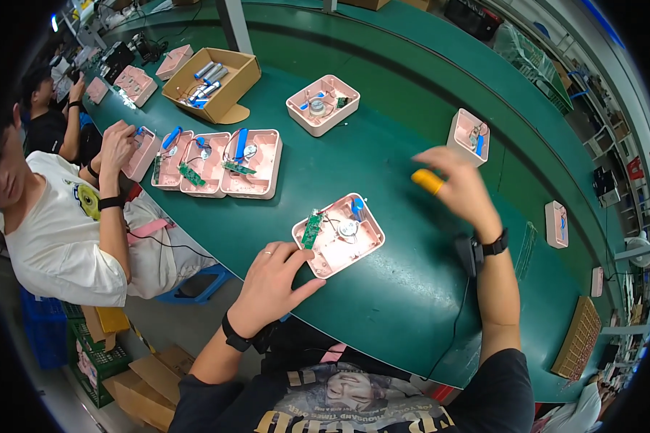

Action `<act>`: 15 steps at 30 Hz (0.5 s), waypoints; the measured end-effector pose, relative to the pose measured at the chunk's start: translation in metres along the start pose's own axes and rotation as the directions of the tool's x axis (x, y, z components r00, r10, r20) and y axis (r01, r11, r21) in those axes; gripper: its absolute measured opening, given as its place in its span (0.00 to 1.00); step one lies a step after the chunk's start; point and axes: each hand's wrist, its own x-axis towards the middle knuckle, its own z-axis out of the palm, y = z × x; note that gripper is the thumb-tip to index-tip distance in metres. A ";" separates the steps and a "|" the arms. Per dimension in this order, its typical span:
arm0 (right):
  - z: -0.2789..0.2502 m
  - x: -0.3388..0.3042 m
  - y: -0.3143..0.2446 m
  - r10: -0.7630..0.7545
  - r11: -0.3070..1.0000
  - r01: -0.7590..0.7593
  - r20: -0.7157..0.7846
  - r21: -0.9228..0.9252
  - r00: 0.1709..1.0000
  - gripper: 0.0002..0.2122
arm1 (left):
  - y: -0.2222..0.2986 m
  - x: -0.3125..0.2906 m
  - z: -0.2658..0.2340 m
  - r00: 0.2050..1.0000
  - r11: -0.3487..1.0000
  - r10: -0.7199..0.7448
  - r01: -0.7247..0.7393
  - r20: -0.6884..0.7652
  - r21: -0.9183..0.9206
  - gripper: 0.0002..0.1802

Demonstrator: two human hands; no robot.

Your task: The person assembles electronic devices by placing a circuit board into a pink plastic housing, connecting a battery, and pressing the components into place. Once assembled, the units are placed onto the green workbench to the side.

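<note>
A pale pink plastic housing point(327, 263) lies on the green bench in front of me. Inside it are a green circuit board point(311, 229), a round silver part point(347, 229) with thin wires, and a blue cylindrical cell point(357, 208). The fingertips of my left hand point(267, 289) touch the housing's near left corner, its thumb spread away from it. My right hand point(461, 189) is raised over the bench to the right, fingers stretched out and apart from the thumb, which wears a yellow cover point(427, 181). Nothing shows between those fingers.
Three similar housings point(266, 180) stand in a row at left, beside a co-worker's hands point(119, 148). Behind them is a cardboard box point(227, 97) of cylindrical cells. More housings sit farther off: one point(325, 126) mid-bench, another point(462, 130) beyond my right hand. A black cable point(458, 317) hangs near my right forearm.
</note>
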 end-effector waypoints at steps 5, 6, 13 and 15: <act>0.060 -0.018 -0.070 -0.181 0.951 0.131 0.161 0.280 0.970 0.16 | 0.003 0.019 0.012 0.943 0.988 -0.155 0.153 -0.296 -0.028 0.22; 0.063 -0.022 -0.071 -0.166 0.943 0.109 0.161 0.314 0.973 0.16 | 0.004 0.023 0.014 0.941 0.987 -0.160 0.160 -0.299 -0.022 0.22; 0.041 -0.010 -0.067 0.172 0.836 -0.296 0.293 0.461 0.941 0.17 | -0.008 0.047 0.022 0.966 0.968 -0.213 0.189 -0.149 -0.164 0.16; 0.043 -0.004 -0.050 0.164 0.892 -0.277 0.315 0.358 0.935 0.16 | -0.013 0.055 0.024 0.964 0.962 -0.223 0.193 -0.145 -0.193 0.15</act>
